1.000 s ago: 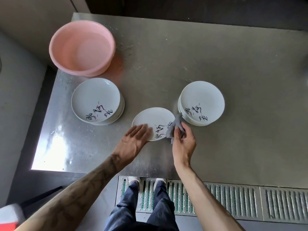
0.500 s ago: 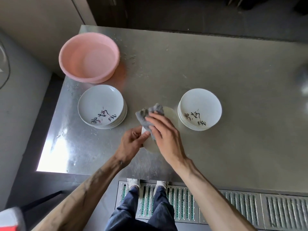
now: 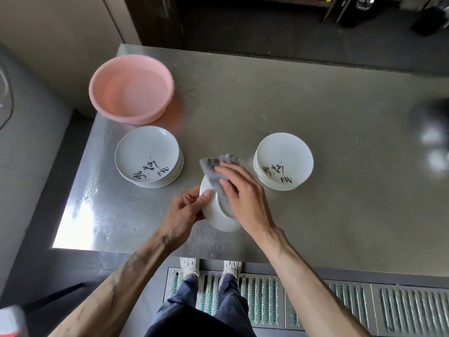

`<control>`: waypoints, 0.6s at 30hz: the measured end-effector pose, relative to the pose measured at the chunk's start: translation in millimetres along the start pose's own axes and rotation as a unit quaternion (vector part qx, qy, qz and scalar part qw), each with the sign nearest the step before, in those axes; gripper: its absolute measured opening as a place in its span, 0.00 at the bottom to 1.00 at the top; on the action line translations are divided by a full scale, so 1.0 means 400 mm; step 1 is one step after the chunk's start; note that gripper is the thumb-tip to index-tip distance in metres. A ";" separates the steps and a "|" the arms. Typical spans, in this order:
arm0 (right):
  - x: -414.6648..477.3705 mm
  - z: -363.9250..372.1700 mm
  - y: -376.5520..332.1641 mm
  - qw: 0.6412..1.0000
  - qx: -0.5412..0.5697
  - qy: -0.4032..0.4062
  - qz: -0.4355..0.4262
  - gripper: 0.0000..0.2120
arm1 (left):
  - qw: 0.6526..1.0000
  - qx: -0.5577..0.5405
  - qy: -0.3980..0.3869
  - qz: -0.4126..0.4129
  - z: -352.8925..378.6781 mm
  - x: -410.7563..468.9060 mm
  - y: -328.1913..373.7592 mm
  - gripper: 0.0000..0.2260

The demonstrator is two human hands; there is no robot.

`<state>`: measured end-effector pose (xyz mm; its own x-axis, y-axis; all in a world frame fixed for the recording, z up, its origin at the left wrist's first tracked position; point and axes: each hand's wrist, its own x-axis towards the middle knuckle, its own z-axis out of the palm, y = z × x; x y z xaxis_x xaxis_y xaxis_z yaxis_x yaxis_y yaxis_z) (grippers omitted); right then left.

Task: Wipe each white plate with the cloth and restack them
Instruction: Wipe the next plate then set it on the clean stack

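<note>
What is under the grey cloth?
One white plate, its rim pinched by the left hand. The right hand presses the cloth onto it, so most of its face is hidden.

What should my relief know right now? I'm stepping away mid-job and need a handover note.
The left grip holds one plate by its rim, tilted. The right grip presses the cloth on that plate, mid-wipe.
Two stacks flank it on the table: the left stack near the basin, the right stack opposite.
Done: which stack is wiped doesn't show.
Left: finish this plate, stack it, then go through the unwiped ones.
</note>
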<state>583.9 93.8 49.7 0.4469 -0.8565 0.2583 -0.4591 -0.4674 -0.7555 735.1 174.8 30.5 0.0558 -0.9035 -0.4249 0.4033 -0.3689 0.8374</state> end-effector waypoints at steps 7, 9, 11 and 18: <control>-0.013 -0.075 0.050 0.965 0.059 0.089 0.238 0.11 | 0.997 -0.065 0.029 0.005 0.000 -0.010 0.016 0.15; -0.036 -0.068 0.040 0.952 0.044 0.121 0.278 0.10 | 0.997 -0.066 0.033 -0.001 0.007 -0.008 0.014 0.15; -0.032 -0.068 0.028 0.945 0.015 0.140 0.295 0.10 | 0.998 -0.064 0.027 -0.008 0.019 -0.008 0.004 0.16; 0.047 -0.057 -0.036 0.998 -0.033 0.002 0.048 0.16 | 0.998 -0.065 -0.010 -0.008 0.042 0.004 0.010 0.15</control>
<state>581.3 79.5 79.2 0.3950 -0.8990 0.1891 -0.5496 -0.3962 -0.7355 721.6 168.1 38.9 0.0312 -0.9024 -0.4297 0.5194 -0.3527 0.7784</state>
